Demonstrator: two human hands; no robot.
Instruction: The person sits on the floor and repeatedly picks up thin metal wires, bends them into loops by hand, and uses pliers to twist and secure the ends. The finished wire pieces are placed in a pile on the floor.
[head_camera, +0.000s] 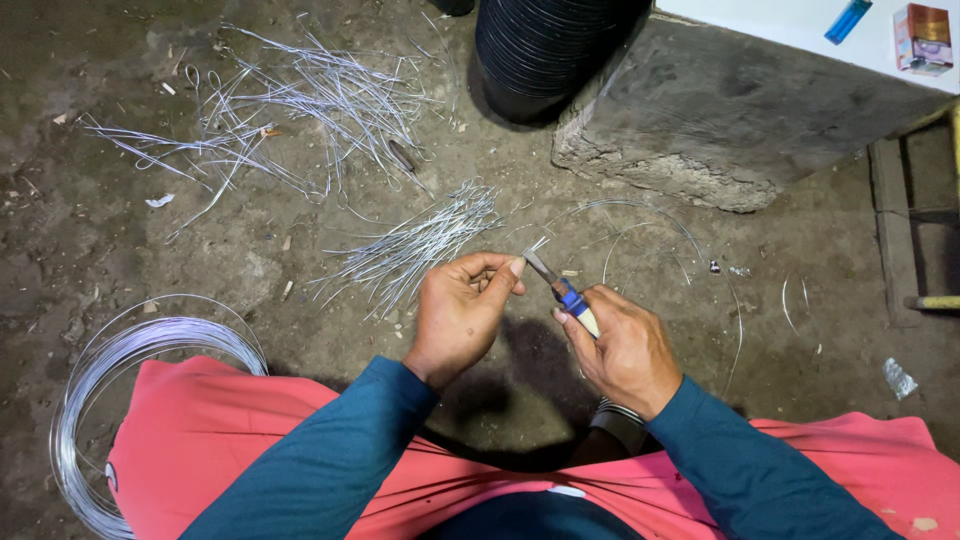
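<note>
At the far left, a coil of thin steel wire (120, 400) lies on the dirt floor (80, 230), partly against your red trouser leg (220, 440). Above it, loose cut wire pieces (290, 100) are scattered, and a tidier bundle of short wires (415, 250) lies just beyond your hands. Your left hand (462, 315) is curled, and its thumb and fingers pinch some short wire ends (537, 243) that stick out near the plier tips. Your right hand (625, 350) is closed around the blue-handled pliers (560, 285), whose tips meet the wire ends. Behind, a black ribbed tube (545, 50) stands beside a rough concrete block (720, 110). On the white surface (780, 20) at the top right are a blue lighter (848, 20) and a small box (922, 38).
</note>
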